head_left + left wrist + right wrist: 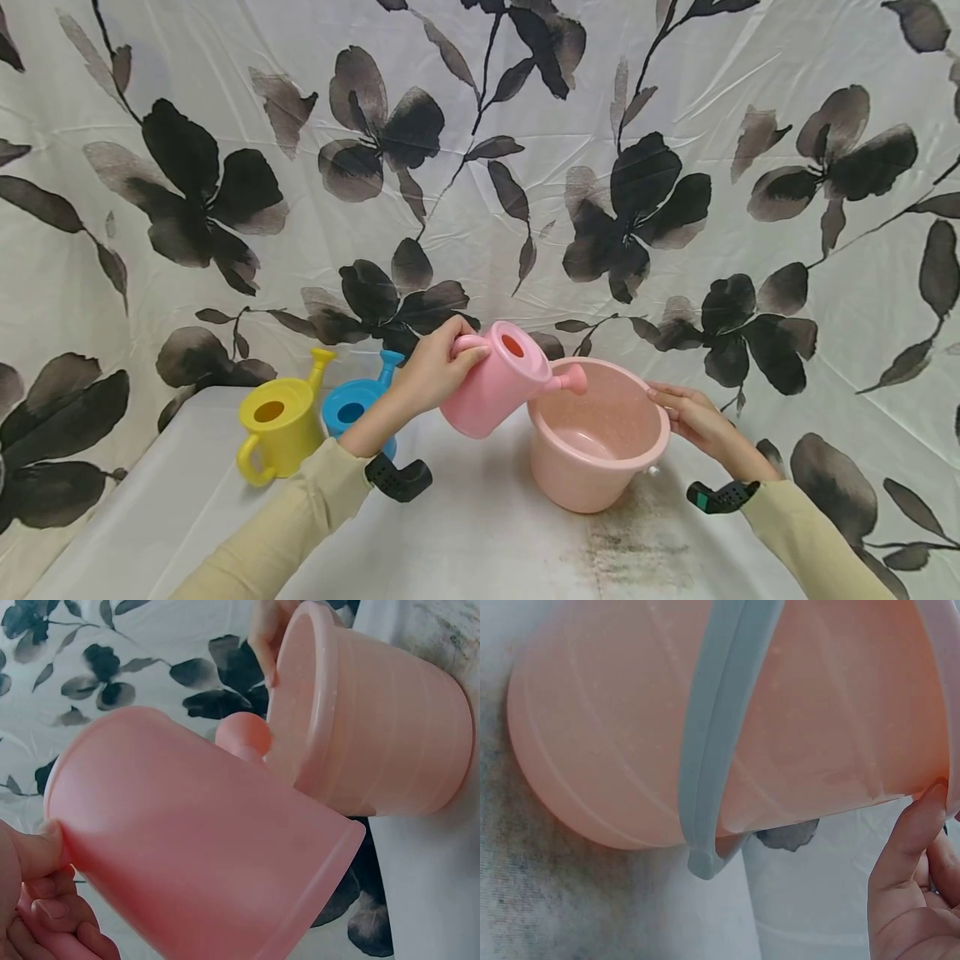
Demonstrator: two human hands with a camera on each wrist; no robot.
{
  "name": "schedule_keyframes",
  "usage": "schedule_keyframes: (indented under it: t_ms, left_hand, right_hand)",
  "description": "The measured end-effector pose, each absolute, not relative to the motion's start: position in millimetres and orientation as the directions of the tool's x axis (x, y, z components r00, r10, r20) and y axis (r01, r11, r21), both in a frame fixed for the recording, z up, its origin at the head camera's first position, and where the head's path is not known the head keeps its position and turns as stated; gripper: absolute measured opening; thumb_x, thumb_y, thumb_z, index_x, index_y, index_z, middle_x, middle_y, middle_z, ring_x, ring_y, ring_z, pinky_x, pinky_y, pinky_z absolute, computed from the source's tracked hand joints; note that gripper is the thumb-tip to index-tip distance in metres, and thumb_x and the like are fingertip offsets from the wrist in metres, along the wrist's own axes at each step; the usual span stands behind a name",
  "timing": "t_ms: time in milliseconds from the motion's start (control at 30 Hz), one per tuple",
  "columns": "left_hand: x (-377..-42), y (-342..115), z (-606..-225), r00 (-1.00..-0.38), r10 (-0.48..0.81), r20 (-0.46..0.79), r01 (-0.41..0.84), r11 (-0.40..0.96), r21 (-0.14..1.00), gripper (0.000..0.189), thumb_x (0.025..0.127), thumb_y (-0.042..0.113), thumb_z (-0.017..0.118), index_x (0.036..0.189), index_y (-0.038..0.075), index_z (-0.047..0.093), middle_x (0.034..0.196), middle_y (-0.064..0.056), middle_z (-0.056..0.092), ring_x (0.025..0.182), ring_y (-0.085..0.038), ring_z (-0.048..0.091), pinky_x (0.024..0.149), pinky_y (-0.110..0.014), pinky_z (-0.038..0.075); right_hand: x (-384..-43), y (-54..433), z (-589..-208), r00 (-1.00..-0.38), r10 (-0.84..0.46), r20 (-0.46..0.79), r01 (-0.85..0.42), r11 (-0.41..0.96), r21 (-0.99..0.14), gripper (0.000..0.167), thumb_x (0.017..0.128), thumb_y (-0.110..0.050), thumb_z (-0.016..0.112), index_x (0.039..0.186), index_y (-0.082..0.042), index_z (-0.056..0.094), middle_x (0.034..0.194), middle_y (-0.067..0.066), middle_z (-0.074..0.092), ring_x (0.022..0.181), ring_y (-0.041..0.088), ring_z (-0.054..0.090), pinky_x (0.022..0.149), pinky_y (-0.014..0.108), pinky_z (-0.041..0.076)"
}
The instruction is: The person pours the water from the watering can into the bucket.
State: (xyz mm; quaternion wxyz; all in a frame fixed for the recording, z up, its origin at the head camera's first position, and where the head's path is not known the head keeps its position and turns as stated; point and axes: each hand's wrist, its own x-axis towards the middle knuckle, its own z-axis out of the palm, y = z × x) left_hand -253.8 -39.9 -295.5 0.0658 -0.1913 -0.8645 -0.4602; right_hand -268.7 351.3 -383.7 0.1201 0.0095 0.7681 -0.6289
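Note:
A pink watering can (pixel 487 387) hangs tilted above the table, its round spout head (pixel 576 379) over the near-left rim of a pale pink bucket (pixel 585 475). My left hand (pixel 435 367) grips the can by its handle; in the left wrist view the fingers (pixel 64 911) curl round that handle. On the bucket's right side my right hand (pixel 697 421) holds the rim, the thumb (pixel 915 832) just under it in the right wrist view. The bucket stands upright on the table. No stream of water shows at the spout.
A yellow watering can (pixel 288 433) and a blue watering can (pixel 352 404) stand on the white table (pixel 442 533) at the left, the blue one partly behind my left forearm. A grey bucket handle (pixel 720 727) hangs down the bucket's side. Behind is a flowered curtain (pixel 525 108).

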Motion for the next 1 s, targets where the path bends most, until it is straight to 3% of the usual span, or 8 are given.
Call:
schedule_keyframes:
  t_ms: [633, 1000]
  left_hand:
    - [-254.2, -34.1, -293.0, -0.918, 0.285, 0.275, 0.389, 0.522, 0.759, 0.022, 0.093, 0.024, 0.063, 0.104, 0.008, 0.052, 0.091, -0.011, 0.059, 0.078, -0.022, 0.059, 0.067, -0.032, 0.055]
    - [-253.7, -29.9, -295.8, -0.906, 0.282, 0.314, 0.419, 0.510, 0.751, 0.020, 0.092, 0.021, 0.065, 0.100, 0.007, 0.053, 0.085, -0.011, 0.058, 0.073, -0.021, 0.057, 0.064, -0.030, 0.054]
  right_hand:
    - [-267.4, 351.3, -383.4, -0.971, -0.145, -0.189, 0.157, 0.206, -0.966, 0.069, 0.100, -0.030, 0.050, 0.147, 0.012, 0.020, 0.108, -0.015, 0.061, 0.093, -0.005, 0.063, 0.081, 0.018, 0.053]
    - [-266.3, 351.1, -382.8, -0.970, -0.149, -0.190, 0.161, 0.185, -0.969, 0.067, 0.101, -0.027, 0.049, 0.146, 0.013, 0.019, 0.098, -0.021, 0.061, 0.091, -0.004, 0.064, 0.078, 0.018, 0.053]
